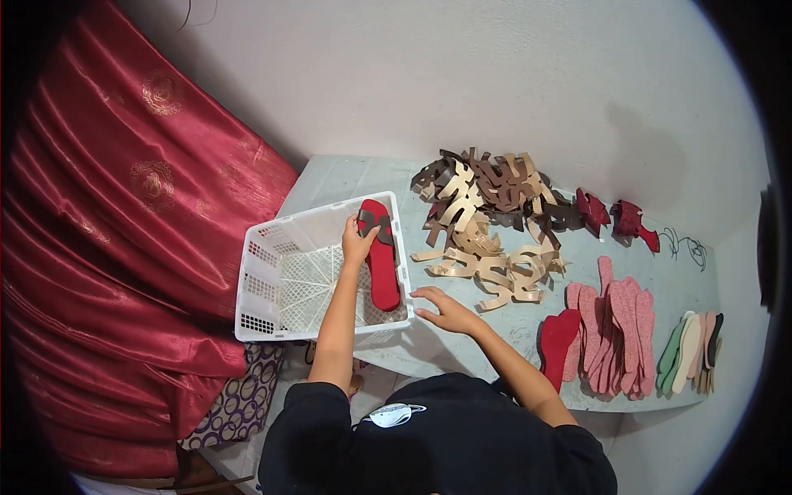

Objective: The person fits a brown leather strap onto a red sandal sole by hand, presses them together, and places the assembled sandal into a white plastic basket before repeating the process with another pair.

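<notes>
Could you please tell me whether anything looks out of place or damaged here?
The brown and tan pieces lie in a jumbled heap, unlike the aligned pink soles, and a thin dark cord lies in loose loops. I see no clear damage.

The white crate (322, 221) is partly hiding the left edge of the bench (330, 175), the black shirt (450, 437) is partly covering its near edge, and a dark border is cutting off the red cloth (132, 239).
</notes>
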`<state>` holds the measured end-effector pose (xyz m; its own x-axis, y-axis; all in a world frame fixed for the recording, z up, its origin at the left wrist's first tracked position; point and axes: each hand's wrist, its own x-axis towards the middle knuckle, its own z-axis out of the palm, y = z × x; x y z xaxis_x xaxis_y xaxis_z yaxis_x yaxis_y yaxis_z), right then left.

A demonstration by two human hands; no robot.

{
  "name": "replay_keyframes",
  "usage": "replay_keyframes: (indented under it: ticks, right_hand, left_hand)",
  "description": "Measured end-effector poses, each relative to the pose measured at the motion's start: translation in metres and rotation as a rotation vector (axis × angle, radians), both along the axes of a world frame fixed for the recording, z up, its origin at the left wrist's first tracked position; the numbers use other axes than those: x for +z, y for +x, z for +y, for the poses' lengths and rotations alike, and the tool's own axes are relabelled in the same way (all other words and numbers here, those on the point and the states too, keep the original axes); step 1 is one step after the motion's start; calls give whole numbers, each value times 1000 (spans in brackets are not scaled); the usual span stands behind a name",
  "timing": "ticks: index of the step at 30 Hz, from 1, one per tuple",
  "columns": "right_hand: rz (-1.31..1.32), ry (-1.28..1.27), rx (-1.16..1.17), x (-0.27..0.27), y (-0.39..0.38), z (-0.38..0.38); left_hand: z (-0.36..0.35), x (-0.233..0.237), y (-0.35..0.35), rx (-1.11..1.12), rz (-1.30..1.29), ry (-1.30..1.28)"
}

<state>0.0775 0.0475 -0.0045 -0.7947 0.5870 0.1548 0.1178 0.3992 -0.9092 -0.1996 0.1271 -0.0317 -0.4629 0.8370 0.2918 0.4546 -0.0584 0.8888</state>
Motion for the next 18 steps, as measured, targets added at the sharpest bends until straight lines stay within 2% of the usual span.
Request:
replay_keyframes:
  ticks: [9,11,12,14,15,17,18]
  right_hand:
    - [-12,17,-17,8,-14,-8]
    - [-180,221,-41,7,-19,-10]
    - [-181,218,-40,9,-22,-12]
    - [-361,361,26,12,-29,-16]
    - [-363,358,28,10,-33,-19]
    - [-410,559,36,1,-41,-23]
    - [-411,559,35,-3,-44,-24]
  left_hand:
    - [-2,-14,7,145,182,-26]
    - [-2,-14,10,170,195,-45]
    - [-3,-14,11,193,206,-63]
    - [-4,-13,14,187,208,-43]
    - [-4,-12,15,179,209,-18]
    - [-6,-9,17,187,208,-46]
    - [-5,-10,17,192,208,-71]
